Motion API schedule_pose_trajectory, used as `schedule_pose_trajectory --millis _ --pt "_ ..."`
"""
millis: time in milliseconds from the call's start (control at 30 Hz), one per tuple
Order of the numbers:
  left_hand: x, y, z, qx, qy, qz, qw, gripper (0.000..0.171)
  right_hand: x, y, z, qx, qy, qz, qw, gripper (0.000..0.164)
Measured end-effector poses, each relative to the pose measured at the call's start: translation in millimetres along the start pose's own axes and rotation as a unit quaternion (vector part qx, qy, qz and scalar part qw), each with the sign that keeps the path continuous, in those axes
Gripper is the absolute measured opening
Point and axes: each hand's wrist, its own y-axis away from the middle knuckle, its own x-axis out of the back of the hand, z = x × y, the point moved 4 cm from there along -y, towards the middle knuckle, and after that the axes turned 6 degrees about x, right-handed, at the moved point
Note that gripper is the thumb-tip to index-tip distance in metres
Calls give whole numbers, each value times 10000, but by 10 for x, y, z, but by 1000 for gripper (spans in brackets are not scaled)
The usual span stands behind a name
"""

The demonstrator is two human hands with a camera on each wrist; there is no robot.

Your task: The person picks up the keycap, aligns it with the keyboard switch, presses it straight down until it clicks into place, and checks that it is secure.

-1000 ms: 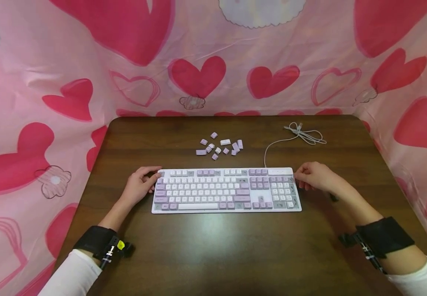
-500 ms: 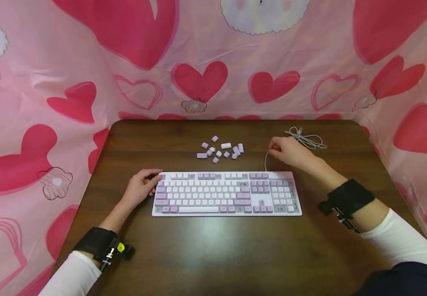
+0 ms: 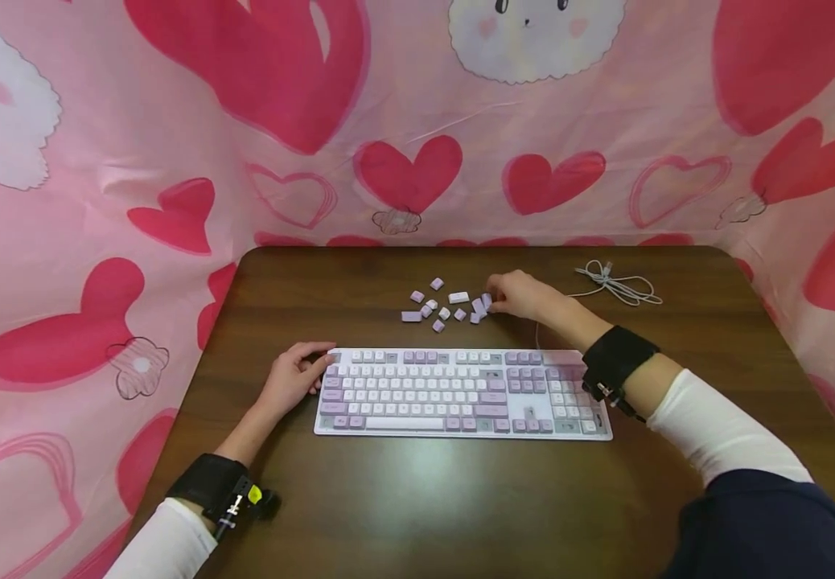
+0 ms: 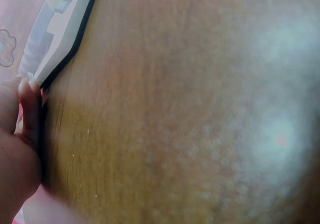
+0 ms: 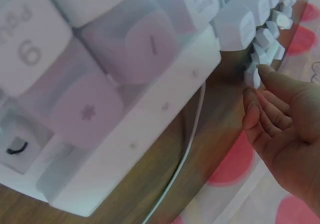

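A white and lilac keyboard (image 3: 417, 390) lies across the middle of the table. My left hand (image 3: 291, 376) holds its upper left corner, the thumb against the edge and fingers bent beside it. Beyond the keyboard, my right hand (image 3: 522, 294) is at the right end of a group of loose lilac and white keycaps. Its thumb and fingers pinch a long lilac keycap (image 5: 252, 77). A white keycap (image 3: 458, 297) and a wide lilac keycap (image 3: 411, 317) lie farther left in the group.
The keyboard's thin cable (image 3: 537, 334) passes under my right forearm to a tied coil (image 3: 616, 285) at the back right. Brown wooden table (image 3: 417, 498) in front of the keyboard; a pink heart-print cloth (image 3: 302, 193) hangs behind and on both sides.
My right hand has left the keyboard's right edge, moved forward and left over the cable, and reached the loose keycaps. The left hand stays at the keyboard corner. The head view has shifted slightly.
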Motion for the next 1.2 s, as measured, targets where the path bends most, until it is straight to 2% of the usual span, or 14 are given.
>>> schedule_pose_trajectory --millis 200,500,833,1000,1200 --pt "-26 -14 -19 122 5 43 9999 38 -78 -22 78 174 -114 -54 9998 29" --pt "-51 -21 26 -20 -48 31 10000 38 21 207 114 202 -163 116 9996 27" --pt "-6 5 5 14 -123 41 9999 41 147 737 64 -92 -453 201 9987 26" --pt "-5 2 19 -24 -157 58 9999 40 186 1039 41 -159 -402 238 9988 23" --pt "-2 7 23 58 -179 49 9998 40 229 1431 -16 -544 -561 87 9969 26"
